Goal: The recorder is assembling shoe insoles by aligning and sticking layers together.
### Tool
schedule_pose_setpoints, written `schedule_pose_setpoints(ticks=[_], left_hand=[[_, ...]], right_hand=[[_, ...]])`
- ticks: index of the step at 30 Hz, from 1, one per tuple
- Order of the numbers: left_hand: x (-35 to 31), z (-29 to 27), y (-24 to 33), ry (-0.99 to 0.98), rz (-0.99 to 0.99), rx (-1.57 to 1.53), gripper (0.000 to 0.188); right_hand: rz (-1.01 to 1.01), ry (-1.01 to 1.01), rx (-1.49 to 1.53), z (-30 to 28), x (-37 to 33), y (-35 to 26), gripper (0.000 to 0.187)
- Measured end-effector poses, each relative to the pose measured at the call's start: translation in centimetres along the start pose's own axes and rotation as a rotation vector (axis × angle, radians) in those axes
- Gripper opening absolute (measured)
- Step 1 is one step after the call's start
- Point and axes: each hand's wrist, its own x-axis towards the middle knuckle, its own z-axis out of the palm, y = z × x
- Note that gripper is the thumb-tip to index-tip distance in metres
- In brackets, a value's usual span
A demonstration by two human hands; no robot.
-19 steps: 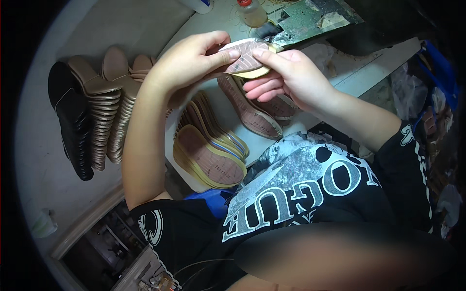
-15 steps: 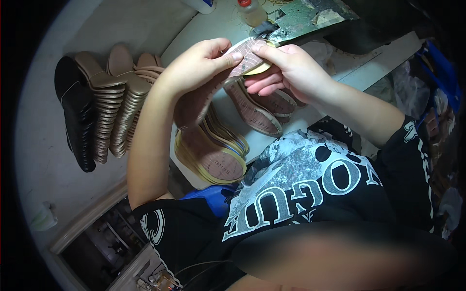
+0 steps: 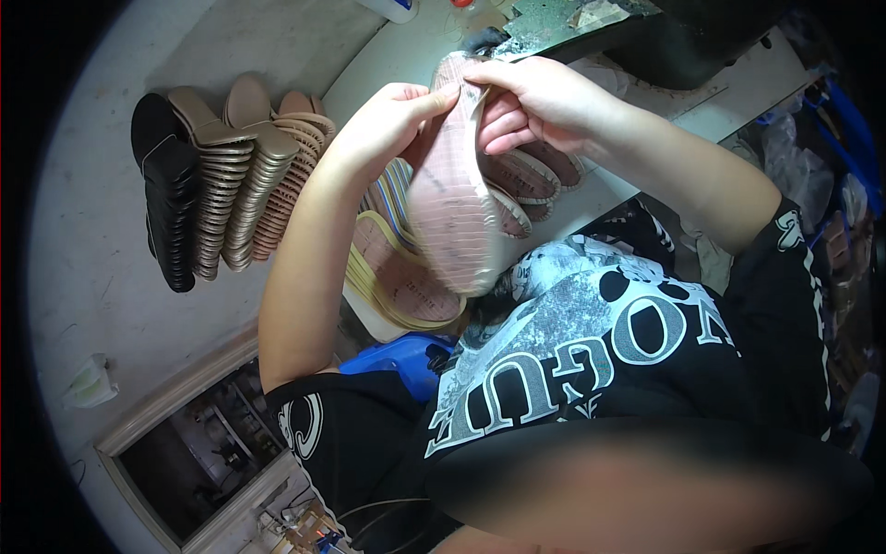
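Note:
Between my two hands hangs a pinkish-brown shoe insole point(image 3: 452, 222) with a pale wrapped edge, its broad end down toward my shirt. My left hand point(image 3: 388, 125) pinches its upper left side, thumb on the face. On the upper right edge, my right hand point(image 3: 544, 102) grips with thumb and forefinger while its other fingers curl loosely below. Behind the hanging piece, a stack of yellow-edged insoles point(image 3: 397, 286) lies on the white table point(image 3: 609, 175). Several more pale-edged insoles point(image 3: 531, 175) rest beneath my right hand, partly hidden.
At the left stand stacks of black point(image 3: 171, 212), gold point(image 3: 217, 175) and tan insoles point(image 3: 291, 166). A green worn machine bed point(image 3: 554, 28) and a red-capped bottle point(image 3: 475, 17) are at the far side. A blue plastic thing point(image 3: 397, 360) sits below the table's near edge; clear plastic bags point(image 3: 794, 175) lie right.
The insole has swung from slanting left to hanging downward, its broad face now showing. The yellow-edged part by my right fingers no longer shows. The view has shifted slightly.

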Motion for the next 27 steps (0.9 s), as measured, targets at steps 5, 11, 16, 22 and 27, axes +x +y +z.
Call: schedule_pose_setpoints(ticks=[5,11,16,22,27], left_hand=[[-0.3,1.2,0.7,-0.063,-0.055,-0.003,0.048],[-0.6,0.7,0.0,0.019,-0.077,-0.113,0.054],[0.6,0.4,0.8,0.066,-0.048,-0.039,0.055],[2.1,-0.1,0.9,0.239,0.014,-0.017,0.052],[3.1,-2.0,-2.8,0.19,0.152,-0.311,0.039]], right_hand=[[-0.074,-0.051,-0.117,-2.5,-0.5,0.5,0.033],[0.049,-0.274,-0.366,-4.1,-6.9,-2.5,0.03],[-0.062,-0.006,-0.178,-4.2,-8.3,0.1,0.029],[-0.108,-0.014,-0.055,-3.7,-5.5,1.0,0.027],[-0.1,-0.023,-0.143,0.6,-4.2,1.2,0.026]])
